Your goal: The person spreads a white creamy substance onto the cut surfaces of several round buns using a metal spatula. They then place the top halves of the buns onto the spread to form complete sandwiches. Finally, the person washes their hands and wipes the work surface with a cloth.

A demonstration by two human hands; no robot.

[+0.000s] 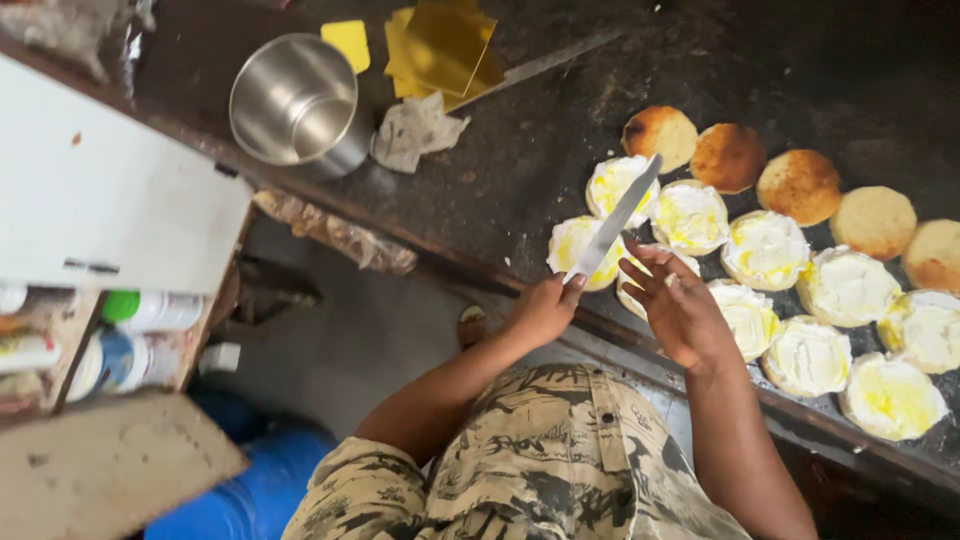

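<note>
Buns (765, 250) lay in rows on the dark griddle (560, 160) when I looked down through the head camera. My left hand (545, 310) had its grip closed around the handle of a knife (615, 220), the blade slanting up and away from it over the nearest halves. My right hand (680, 310) sat just beside the left, fingers curled loosely over a bun half (640, 285) at the griddle's near edge; I could not tell whether that grip actually pinched the half or only steadied it.

As I judged it, the spreading was well along. Roughly ten halves beyond and to the right of my hands already carried a thick white spread, several with yellow patches on top. The half under my right hand looked like the one then being worked, and it was mostly hidden. Five halves (800, 185) in the far row, further from both hands, showed only toasted brown tops with no spread that I could see; whether they were turned over or waiting, I could not say.

Well off to the left of my left hand stood a steel cup (300, 105), with a crumpled paper (415, 130) and yellow sheets (440, 50) beside it.
</note>
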